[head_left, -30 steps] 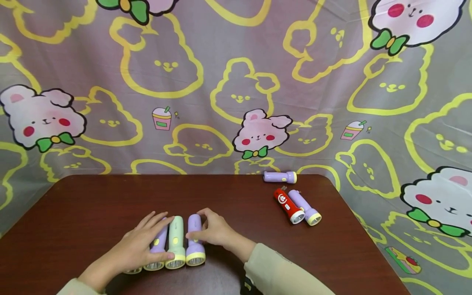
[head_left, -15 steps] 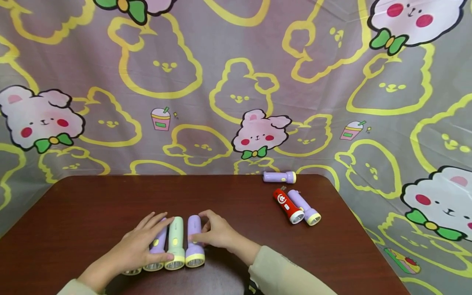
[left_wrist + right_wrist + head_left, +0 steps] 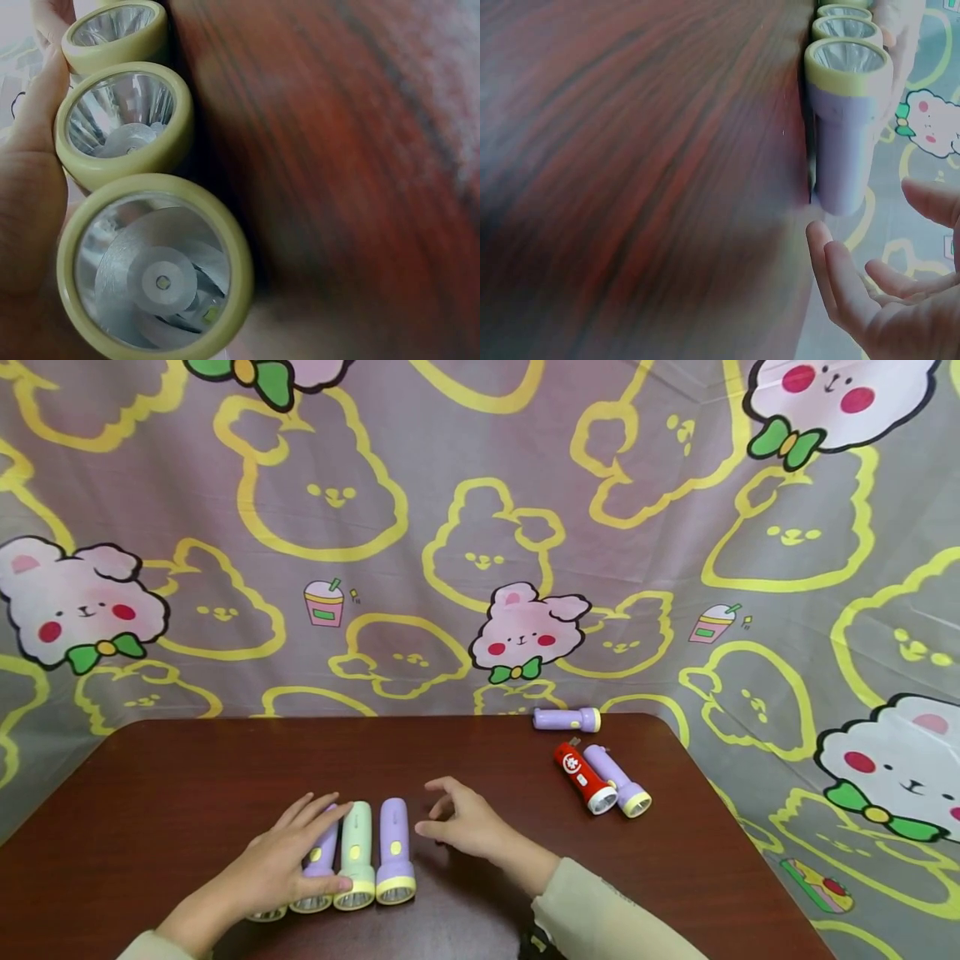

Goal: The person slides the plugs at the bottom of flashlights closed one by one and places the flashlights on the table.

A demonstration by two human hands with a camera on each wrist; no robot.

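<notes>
Several flashlights lie side by side at the table's front. My left hand (image 3: 277,860) rests over the left part of the row with fingers extended. Its thumb touches the head of the green flashlight (image 3: 357,839). Beneath the palm are a partly hidden purple flashlight (image 3: 322,856) and another with only its head (image 3: 267,914) showing. At the row's right end is a purple flashlight (image 3: 393,839), a narrow gap from the green one. My right hand (image 3: 472,827) is just right of it, fingers loosely bent, holding nothing. The left wrist view shows lamp heads (image 3: 161,281) close up.
Farther back on the right lie a red flashlight (image 3: 583,777) and a purple flashlight (image 3: 618,781) against it. Another purple flashlight (image 3: 566,720) lies near the table's back edge. A patterned cloth (image 3: 420,527) hangs behind the brown table (image 3: 225,768).
My right hand has let go of the row's rightmost purple flashlight and moved away to the right. The left hand stays where it was on the row.
</notes>
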